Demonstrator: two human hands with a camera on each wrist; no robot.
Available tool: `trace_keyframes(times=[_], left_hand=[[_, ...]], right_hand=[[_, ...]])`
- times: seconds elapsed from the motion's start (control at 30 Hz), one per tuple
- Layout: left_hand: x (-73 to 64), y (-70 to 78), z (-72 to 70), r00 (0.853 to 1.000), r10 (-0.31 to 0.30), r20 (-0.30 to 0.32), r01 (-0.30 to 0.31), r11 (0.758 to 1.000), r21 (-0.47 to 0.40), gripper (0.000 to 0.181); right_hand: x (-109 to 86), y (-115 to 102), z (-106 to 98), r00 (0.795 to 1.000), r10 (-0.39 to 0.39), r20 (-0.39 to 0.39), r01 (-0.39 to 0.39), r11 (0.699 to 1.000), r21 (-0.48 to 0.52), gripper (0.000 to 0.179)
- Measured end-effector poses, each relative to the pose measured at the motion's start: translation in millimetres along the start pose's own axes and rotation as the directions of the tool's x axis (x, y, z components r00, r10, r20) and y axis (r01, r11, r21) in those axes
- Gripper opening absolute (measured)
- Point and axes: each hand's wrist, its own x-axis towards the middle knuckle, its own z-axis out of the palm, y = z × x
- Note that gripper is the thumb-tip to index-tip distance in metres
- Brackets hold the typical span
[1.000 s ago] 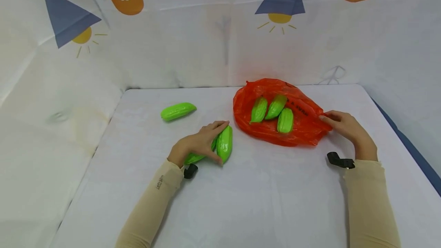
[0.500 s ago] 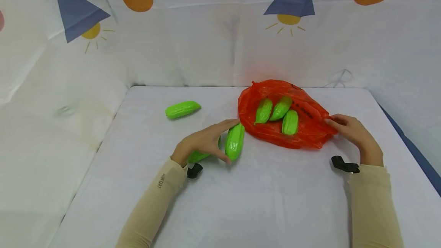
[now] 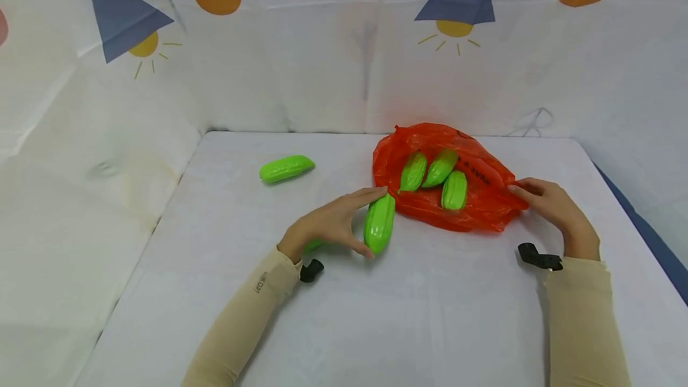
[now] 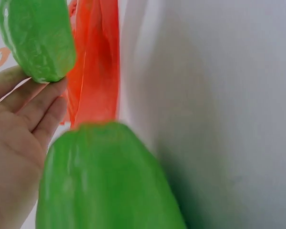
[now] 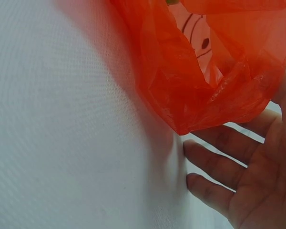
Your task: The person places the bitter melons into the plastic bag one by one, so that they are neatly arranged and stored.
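Head view with both wrist views. The landmark is the orange bag point(image 3: 457, 193), lying flat on the white table point(image 3: 408, 315) with its mouth toward the person's left. The left hand point(image 3: 330, 226) holds a green gourd point(image 3: 379, 223) just left of the bag's mouth, thumb at the gourd's near end and straight fingers along its far side; a second gourd point(image 3: 313, 244) lies under the palm, mostly hidden. In the left wrist view the fingertips point(image 4: 47, 102) touch one gourd while the other fills the lower frame. The right hand point(image 3: 545, 205) rests at the bag's right edge with fingers only loosely bent; whether it pinches the film cannot be told. In the right wrist view its fingers point(image 5: 229, 157) lie open just below the crumpled plastic point(image 5: 214, 81). Three gourds point(image 3: 436, 177) lie inside the bag, and a lone gourd point(image 3: 286, 168) lies well to the bag's left.

Handling, as judged: the gourd looks like a light, stiff, glossy plastic model, likely slippery; a grip across its thick middle would hold better than at the tapered ends. The bag is thin, soft film that shifts unless pinned.

Compared with a second ago, the held gourd has moved from well left of the bag to just beside its mouth; the right hand has stayed at the bag's edge.
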Motion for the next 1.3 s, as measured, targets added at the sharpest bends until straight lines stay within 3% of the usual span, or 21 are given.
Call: trace_keyframes(times=[0.2,0.5,0.8,1.0,1.3], left_hand=[[14.1,9.0,1.1,0.999,0.032,-0.014,-0.031,0.999,0.016,0.118],[47.8,20.9,-7.1,0.994,0.110,-0.024,-0.110,0.994,0.004,0.116],[69.5,22.9,-6.9,0.995,0.103,-0.004,-0.103,0.995,0.010,0.115],[81.6,23.8,-8.2,0.996,0.086,-0.016,-0.086,0.995,-0.040,0.115],[121.8,35.0,-6.8,0.998,0.051,0.036,-0.052,0.999,0.006,0.116]], right_hand=[[-0.2,2.9,0.7,0.999,-0.017,-0.031,0.017,1.000,0.001,0.072],[-2.0,4.1,0.7,0.999,-0.001,-0.046,0.002,1.000,0.008,0.072],[1.5,1.3,1.0,0.998,0.008,-0.056,-0.006,1.000,0.031,0.075],[3.8,-0.4,-1.3,0.999,0.009,-0.049,-0.007,0.999,0.032,0.076],[3.0,1.9,-2.5,0.999,0.024,-0.038,-0.023,0.999,0.032,0.081]])
